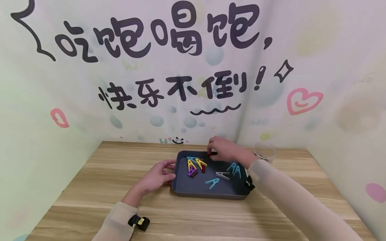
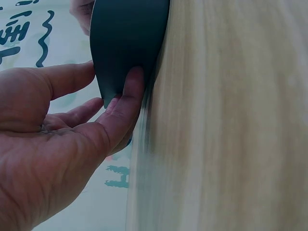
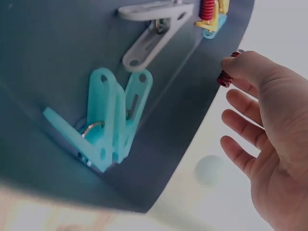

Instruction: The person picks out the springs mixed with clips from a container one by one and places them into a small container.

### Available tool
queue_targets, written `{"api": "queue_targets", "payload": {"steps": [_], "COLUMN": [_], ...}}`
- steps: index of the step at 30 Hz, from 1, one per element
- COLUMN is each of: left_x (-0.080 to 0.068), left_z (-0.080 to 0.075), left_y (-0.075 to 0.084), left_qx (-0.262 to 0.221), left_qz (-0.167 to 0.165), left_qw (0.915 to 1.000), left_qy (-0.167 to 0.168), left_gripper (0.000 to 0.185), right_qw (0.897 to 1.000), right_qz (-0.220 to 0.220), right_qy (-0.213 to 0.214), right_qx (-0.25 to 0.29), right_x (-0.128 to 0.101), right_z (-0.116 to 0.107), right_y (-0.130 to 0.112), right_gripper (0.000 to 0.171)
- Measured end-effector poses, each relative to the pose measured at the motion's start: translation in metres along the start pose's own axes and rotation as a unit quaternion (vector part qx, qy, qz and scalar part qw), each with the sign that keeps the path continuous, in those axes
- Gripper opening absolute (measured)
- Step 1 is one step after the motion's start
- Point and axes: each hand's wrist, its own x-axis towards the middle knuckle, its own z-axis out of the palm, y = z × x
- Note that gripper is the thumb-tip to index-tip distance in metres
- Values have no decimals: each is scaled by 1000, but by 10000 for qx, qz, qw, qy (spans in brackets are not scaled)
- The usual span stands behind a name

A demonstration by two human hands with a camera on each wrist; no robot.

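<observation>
A dark grey rectangular tray (image 1: 193,189) lies on the wooden table, its left end held by my left hand (image 1: 155,175). In the left wrist view, the fingers (image 2: 130,91) lie along the tray's outer wall and rim. Over the far rim, my right hand (image 1: 224,149) pinches a small dark red coil spring (image 3: 225,78) between thumb and index finger, with the other fingers loosely bent. Inside the tray are yellow clothespins (image 1: 200,163), a purple clothespin (image 1: 192,171), a grey clothespin (image 1: 222,175) and several blue clothespins (image 1: 212,182). Another red coil (image 3: 207,8) lies by the yellow ones.
A clear plastic cup (image 1: 264,151) stands behind the right forearm, near the table's back right. The wooden table (image 1: 120,167) meets a printed wall cloth (image 1: 144,127) at its back edge. A small brown coil (image 1: 194,174) sits beside the purple clothespin.
</observation>
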Motion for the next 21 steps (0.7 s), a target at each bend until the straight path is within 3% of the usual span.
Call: {"api": "queue_targets", "payload": {"steps": [21], "left_x": [-1], "left_z": [1], "left_y": [3], "left_qx": [53], "left_qz": [11], "left_qw": [10000], "left_qy": [54], "left_gripper": [58], "right_qw": [9934], "right_qz": [299], "right_qy": [589], "right_qx": [934], "right_x": [-29], "right_z": [-25], "right_y": [6], "right_gripper": [9]}}
